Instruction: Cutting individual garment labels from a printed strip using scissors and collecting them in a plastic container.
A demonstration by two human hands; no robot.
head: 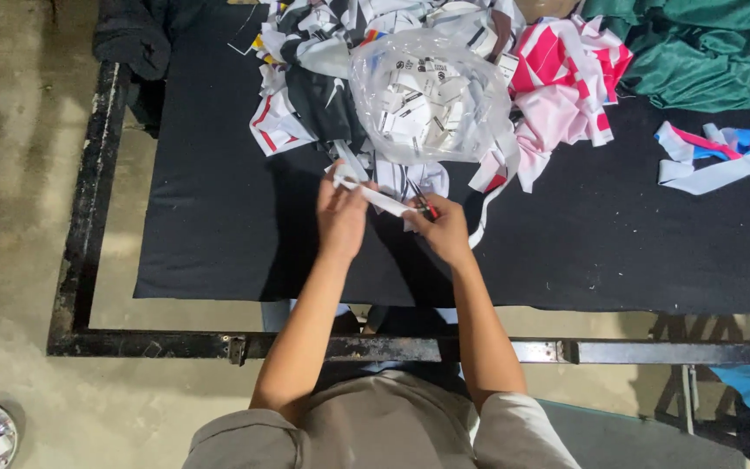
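A black cloth-covered surface [219, 217] fills most of the view, set in a dark metal frame [88, 260] over a pale concrete floor [19, 174]. At its far edge lies a heap of cut fabric pieces in white, black and red [305, 87], with a crumpled pink and white cloth [566, 78] beside it and a dark green cloth [696, 52] at the far right. A clear plastic bag full of small white printed labels [431, 95] sits on the heap, just beyond the hands. Loose white, pink and blue strips [713, 156] lie well apart to the right. The left hand [340, 217] has its fingers closed on one end of a narrow white fabric strip [379, 197], held above the surface. The right hand [446, 230] grips small scissors with red handles [425, 207] at the strip's other end.
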